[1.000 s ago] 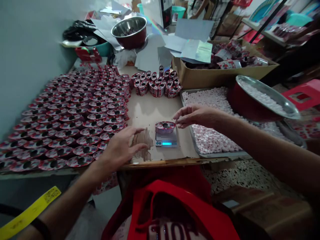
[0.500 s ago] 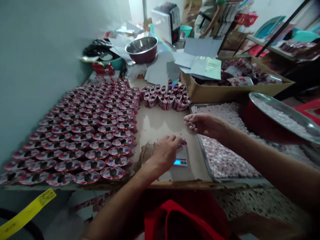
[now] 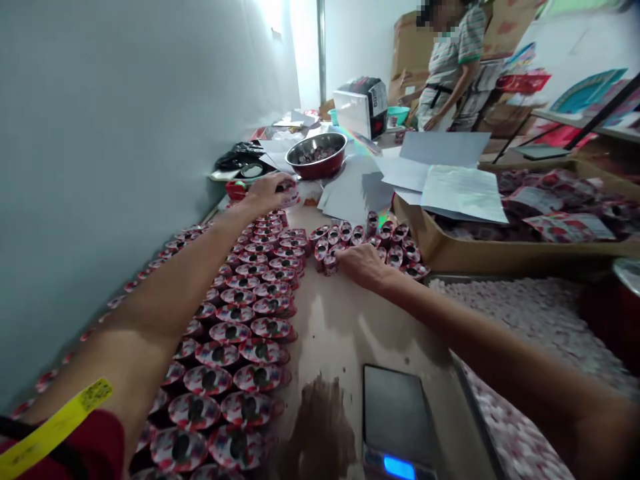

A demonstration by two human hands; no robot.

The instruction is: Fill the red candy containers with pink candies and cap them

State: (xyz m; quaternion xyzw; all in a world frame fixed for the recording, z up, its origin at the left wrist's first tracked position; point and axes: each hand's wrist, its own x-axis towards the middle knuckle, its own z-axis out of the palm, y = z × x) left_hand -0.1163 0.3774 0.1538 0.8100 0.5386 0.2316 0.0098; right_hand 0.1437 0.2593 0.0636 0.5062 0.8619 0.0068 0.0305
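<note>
My left hand (image 3: 270, 192) is stretched out to the far end of the long rows of pouches and closes on a small red-and-pink printed pouch (image 3: 289, 192). Beneath that arm stand tight rows of similar oval pouches (image 3: 260, 350), their tops showing dark openings. My right hand (image 3: 364, 265) reaches into a smaller cluster of pouches (image 3: 395, 256) in the middle of the table. Its fingers bend against a pouch (image 3: 331, 261) at the cluster's left side; the fingertips are partly hidden. Nearer me lies a digital scale (image 3: 397, 413) with a bare plate and lit blue display.
On the right, a metal tray (image 3: 475, 420) holds many small pale pieces, with a red bowl (image 3: 613, 320) above it. Behind it stands a cardboard box (image 3: 465, 252) of printed packets, papers (image 3: 463, 190) on its edge. A steel-rimmed bowl (image 3: 316, 167) sits farther back; a person (image 3: 450, 73) stands beyond.
My left hand has gone from the scale to the far end of the rows with a pouch. My right hand, which held small pale pieces, has moved to the pouch cluster. The view has shifted.
</note>
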